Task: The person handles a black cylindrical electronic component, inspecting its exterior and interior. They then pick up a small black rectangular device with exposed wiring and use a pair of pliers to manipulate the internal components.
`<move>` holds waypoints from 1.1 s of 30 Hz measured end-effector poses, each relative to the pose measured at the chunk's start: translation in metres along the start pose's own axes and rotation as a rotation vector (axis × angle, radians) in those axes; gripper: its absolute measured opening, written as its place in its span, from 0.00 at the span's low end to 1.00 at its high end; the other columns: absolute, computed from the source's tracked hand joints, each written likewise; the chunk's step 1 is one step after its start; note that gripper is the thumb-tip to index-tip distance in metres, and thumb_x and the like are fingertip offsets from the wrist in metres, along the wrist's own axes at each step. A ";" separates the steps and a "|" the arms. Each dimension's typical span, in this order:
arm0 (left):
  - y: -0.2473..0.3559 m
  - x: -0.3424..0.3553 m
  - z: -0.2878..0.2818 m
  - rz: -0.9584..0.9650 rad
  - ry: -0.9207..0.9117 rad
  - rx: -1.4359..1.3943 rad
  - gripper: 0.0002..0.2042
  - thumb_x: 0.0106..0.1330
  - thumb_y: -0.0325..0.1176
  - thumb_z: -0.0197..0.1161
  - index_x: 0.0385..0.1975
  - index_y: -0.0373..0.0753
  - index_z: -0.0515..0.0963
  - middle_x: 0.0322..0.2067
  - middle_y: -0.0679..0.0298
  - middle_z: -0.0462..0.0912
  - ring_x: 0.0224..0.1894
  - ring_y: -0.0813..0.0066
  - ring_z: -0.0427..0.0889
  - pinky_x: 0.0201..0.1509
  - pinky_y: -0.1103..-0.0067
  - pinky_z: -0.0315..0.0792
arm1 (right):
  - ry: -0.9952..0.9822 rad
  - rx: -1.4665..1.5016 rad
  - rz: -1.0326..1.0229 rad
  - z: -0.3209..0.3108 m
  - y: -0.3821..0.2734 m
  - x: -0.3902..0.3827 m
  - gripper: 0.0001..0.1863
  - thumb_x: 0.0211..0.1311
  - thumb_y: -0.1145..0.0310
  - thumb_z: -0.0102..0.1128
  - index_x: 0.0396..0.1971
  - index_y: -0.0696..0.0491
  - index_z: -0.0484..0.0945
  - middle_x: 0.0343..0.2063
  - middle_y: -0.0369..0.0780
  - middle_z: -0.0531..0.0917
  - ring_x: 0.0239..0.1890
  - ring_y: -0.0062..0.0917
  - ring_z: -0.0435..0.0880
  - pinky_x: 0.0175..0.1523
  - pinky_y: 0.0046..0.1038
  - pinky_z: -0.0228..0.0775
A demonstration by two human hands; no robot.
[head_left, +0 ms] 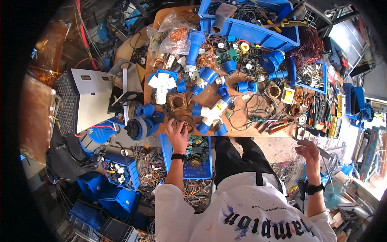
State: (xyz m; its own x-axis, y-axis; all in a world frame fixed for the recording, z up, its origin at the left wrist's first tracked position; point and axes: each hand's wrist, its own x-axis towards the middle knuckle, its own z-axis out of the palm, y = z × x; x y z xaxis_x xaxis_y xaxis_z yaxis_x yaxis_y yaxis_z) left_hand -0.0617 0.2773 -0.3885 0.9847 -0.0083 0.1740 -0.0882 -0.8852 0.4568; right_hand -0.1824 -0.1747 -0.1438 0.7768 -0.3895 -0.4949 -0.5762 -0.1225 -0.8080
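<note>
Left hand (pixel 177 133) pressing fingers onto a dark round ring part (pixel 186 123) at the wooden bench's (pixel 246 121) near edge — right hand (pixel 308 151) pinching a thin grey metal rod (pixel 322 152). Blue plug housings (pixel 209 115) mostly apart — sorting barely begun.

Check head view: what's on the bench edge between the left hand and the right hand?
Blue-and-white plug housings sit just right of the left hand, then loose black cable and red-handled tools before the right hand.
</note>
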 end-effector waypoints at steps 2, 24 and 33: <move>0.008 0.003 -0.004 -0.047 0.062 -0.235 0.14 0.56 0.28 0.69 0.44 0.44 0.83 0.57 0.57 0.71 0.57 0.55 0.73 0.53 0.66 0.73 | 0.003 0.019 0.000 0.000 0.001 -0.001 0.10 0.66 0.70 0.54 0.44 0.58 0.76 0.41 0.37 0.82 0.40 0.22 0.83 0.46 0.24 0.74; 0.201 0.063 -0.199 0.299 0.237 -0.693 0.17 0.53 0.18 0.68 0.46 0.31 0.80 0.61 0.47 0.64 0.55 0.55 0.76 0.55 0.71 0.73 | -0.086 0.164 -0.112 0.001 -0.013 -0.013 0.10 0.66 0.72 0.56 0.45 0.58 0.76 0.40 0.39 0.83 0.40 0.23 0.83 0.47 0.24 0.73; 0.268 0.071 -0.250 0.374 0.250 -0.772 0.19 0.48 0.22 0.73 0.42 0.34 0.82 0.56 0.46 0.71 0.54 0.52 0.78 0.56 0.67 0.74 | -0.425 0.425 -0.279 0.047 -0.099 -0.042 0.10 0.68 0.76 0.54 0.47 0.60 0.74 0.44 0.40 0.80 0.48 0.24 0.79 0.56 0.26 0.72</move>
State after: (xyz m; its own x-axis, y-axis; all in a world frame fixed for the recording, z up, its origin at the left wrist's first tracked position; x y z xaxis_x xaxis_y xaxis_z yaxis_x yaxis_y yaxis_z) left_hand -0.0532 0.1559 -0.0363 0.8174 -0.0521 0.5737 -0.5629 -0.2840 0.7762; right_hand -0.1460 -0.1037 -0.0580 0.9653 0.0097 -0.2610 -0.2558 0.2381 -0.9370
